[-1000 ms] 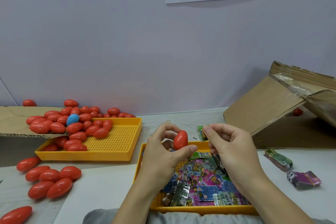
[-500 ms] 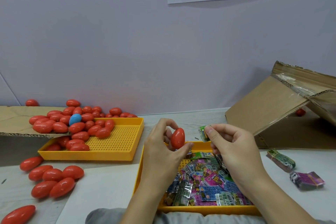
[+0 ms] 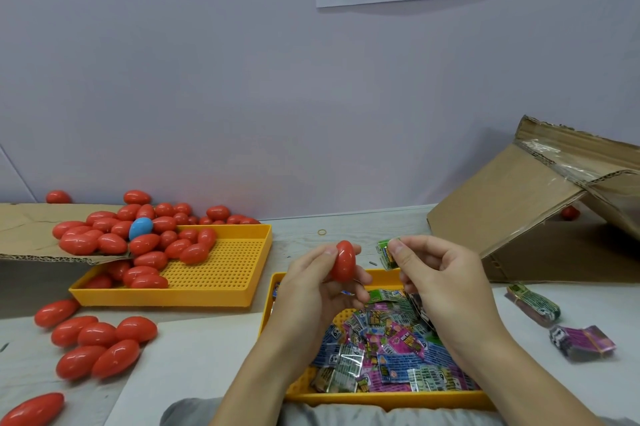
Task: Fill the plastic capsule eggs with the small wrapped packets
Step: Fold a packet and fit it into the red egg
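My left hand (image 3: 313,290) holds a closed red capsule egg (image 3: 343,260) upright between thumb and fingers, above the near yellow tray (image 3: 381,399). Just to its right, my right hand (image 3: 438,282) pinches a small green wrapped packet (image 3: 388,252). Egg and packet are a short gap apart. The tray below is heaped with several pink, blue and green wrapped packets (image 3: 391,353).
A second yellow tray (image 3: 221,287) at left holds many red eggs and one blue egg (image 3: 140,228), spilling from a cardboard flap (image 3: 24,228). Loose red eggs (image 3: 100,339) lie at the near left. A cardboard box (image 3: 519,204) and two packet bundles (image 3: 581,342) sit right.
The left hand has turned the egg more upright and lifted it slightly. The right hand still pinches the green packet, held close beside the egg.
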`<move>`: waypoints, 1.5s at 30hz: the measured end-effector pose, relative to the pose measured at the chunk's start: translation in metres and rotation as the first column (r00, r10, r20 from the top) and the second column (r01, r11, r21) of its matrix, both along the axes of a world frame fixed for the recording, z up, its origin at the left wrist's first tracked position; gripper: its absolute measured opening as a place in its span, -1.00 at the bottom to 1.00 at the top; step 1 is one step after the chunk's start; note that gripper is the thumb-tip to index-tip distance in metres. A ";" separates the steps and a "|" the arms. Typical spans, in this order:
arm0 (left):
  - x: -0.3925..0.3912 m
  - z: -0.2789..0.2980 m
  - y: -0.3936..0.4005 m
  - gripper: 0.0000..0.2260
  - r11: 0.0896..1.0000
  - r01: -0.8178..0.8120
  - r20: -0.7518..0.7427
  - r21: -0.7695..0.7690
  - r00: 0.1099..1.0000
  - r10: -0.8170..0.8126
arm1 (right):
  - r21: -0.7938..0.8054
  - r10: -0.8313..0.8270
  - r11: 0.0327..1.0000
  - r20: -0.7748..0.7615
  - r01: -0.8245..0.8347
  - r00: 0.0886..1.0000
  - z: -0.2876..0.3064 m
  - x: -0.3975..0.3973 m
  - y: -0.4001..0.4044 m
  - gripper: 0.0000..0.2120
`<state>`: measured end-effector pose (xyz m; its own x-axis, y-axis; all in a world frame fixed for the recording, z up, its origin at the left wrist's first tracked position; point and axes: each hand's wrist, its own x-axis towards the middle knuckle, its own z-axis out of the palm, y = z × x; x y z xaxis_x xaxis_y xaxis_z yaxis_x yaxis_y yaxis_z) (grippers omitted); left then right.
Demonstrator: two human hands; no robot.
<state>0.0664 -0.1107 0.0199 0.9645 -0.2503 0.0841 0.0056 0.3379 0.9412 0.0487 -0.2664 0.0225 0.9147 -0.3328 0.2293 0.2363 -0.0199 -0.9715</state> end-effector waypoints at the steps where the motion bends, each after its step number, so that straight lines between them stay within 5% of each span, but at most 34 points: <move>1: 0.000 0.000 0.000 -0.70 1.000 0.002 0.002 0.006 1.000 -0.002 | 0.001 0.004 1.000 -0.001 -0.004 1.000 0.000 0.000 0.000 -0.91; 12: 0.003 -0.009 0.004 -0.74 0.965 -0.058 0.160 0.256 0.987 0.017 | -0.002 0.070 0.998 -0.007 -0.070 0.998 0.001 -0.002 -0.001 -0.89; 19: 0.001 -0.007 0.001 -0.78 0.993 -0.007 0.099 0.115 0.995 -0.005 | -0.026 0.095 0.995 -0.026 -0.095 0.995 0.002 -0.003 -0.002 -0.91; 24: 0.001 -0.005 0.002 -0.80 0.985 -0.037 0.114 0.169 0.993 0.018 | -0.054 0.093 0.994 -0.034 -0.094 0.995 0.003 -0.004 -0.001 -0.77; 38: 0.003 -0.007 0.003 -0.73 0.988 -0.009 0.123 0.153 0.992 -0.010 | -0.119 0.100 0.988 0.026 -0.097 0.995 -0.001 -0.002 -0.002 -0.76; 45: 0.003 -0.005 0.004 -0.76 1.000 0.017 0.054 0.014 0.998 -0.018 | -0.192 0.086 0.979 0.083 -0.069 0.993 -0.002 -0.002 0.001 -0.80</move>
